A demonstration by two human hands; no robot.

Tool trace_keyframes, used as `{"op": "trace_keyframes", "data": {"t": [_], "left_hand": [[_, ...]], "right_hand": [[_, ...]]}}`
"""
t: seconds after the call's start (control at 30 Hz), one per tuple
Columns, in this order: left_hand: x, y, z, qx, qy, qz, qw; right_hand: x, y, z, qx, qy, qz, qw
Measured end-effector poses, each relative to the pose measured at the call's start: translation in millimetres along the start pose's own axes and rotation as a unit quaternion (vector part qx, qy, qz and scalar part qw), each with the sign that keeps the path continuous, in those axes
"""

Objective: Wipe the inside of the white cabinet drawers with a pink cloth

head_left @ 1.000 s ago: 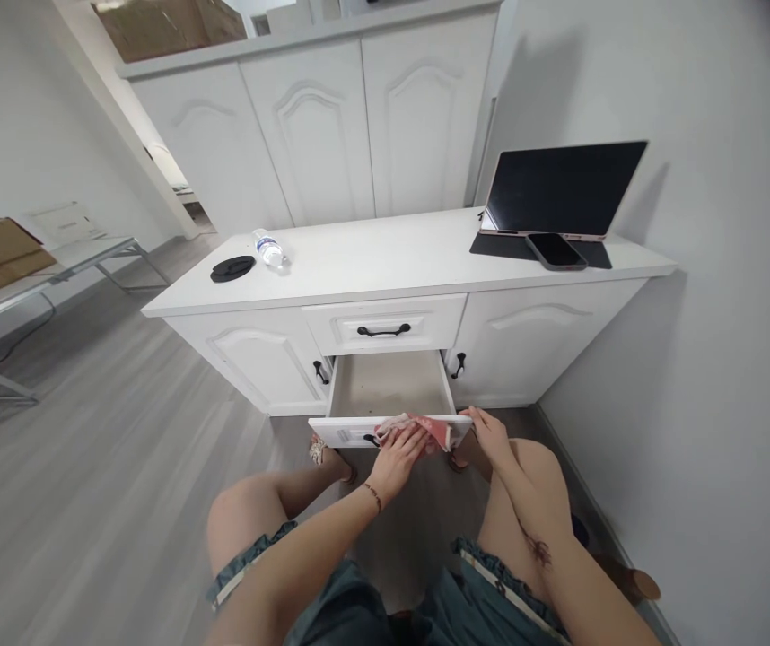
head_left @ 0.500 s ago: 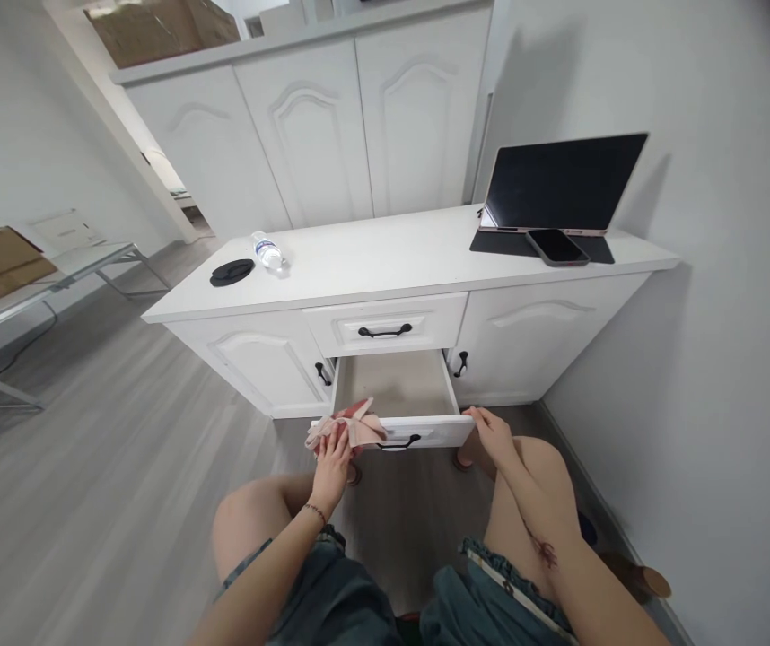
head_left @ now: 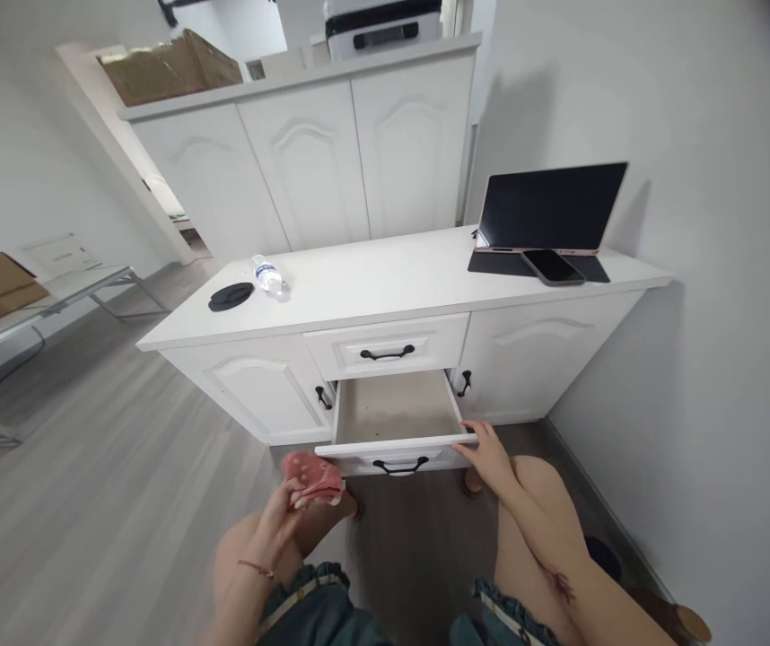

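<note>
A pink and red cloth (head_left: 314, 477) is bunched up in my left hand (head_left: 277, 518), just in front of the left end of the pulled-out lower drawer (head_left: 351, 461). My right hand (head_left: 489, 458) grips the top edge of that drawer's front at its right end, fingers over the rim and thumb on the outer face. A few small dark specks show on the drawer's pale inside bottom. A black handle (head_left: 400, 466) sits on the drawer front. The closed upper drawer (head_left: 425, 339) is right above it.
On the white cabinet top (head_left: 371, 283) are a clear bottle (head_left: 268, 277) on its side, a flat black item (head_left: 231, 296), a tablet-like screen (head_left: 550, 208) and a phone (head_left: 552, 267). My knees flank the open drawer. A wall stands at the right.
My left hand has lifted the cloth off the drawer front and moved left and toward me. My right hand stays at the drawer's right corner. The view has tipped up slightly.
</note>
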State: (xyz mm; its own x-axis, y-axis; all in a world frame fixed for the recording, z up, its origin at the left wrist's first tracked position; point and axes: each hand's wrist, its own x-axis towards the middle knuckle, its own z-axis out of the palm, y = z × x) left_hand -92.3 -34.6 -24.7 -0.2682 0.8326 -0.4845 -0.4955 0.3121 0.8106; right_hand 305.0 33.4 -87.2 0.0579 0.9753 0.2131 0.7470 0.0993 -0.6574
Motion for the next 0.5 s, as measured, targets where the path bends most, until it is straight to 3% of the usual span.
{"op": "trace_keyframes", "data": {"t": [0.1,0.2,0.27,0.37,0.5], "left_hand": [[-4,29,-5,-0.047,-0.004,0.001,0.999],[-11,41,-15,-0.154,0.017,-0.035,0.987],[-17,37,-24,-0.202,0.033,-0.058,0.977],[-25,20,-35,-0.192,0.048,-0.063,0.978],[-31,4,-31,-0.202,0.018,-0.072,0.977]], "right_hand": [[17,2,3,-0.065,0.010,-0.011,0.998],[39,1,0,-0.143,0.020,-0.017,0.989],[54,-1,-3,-0.175,0.029,-0.025,0.984],[72,-5,-2,-0.184,0.033,-0.040,0.981],[84,-15,8,-0.169,0.050,0.002,0.984]]}}
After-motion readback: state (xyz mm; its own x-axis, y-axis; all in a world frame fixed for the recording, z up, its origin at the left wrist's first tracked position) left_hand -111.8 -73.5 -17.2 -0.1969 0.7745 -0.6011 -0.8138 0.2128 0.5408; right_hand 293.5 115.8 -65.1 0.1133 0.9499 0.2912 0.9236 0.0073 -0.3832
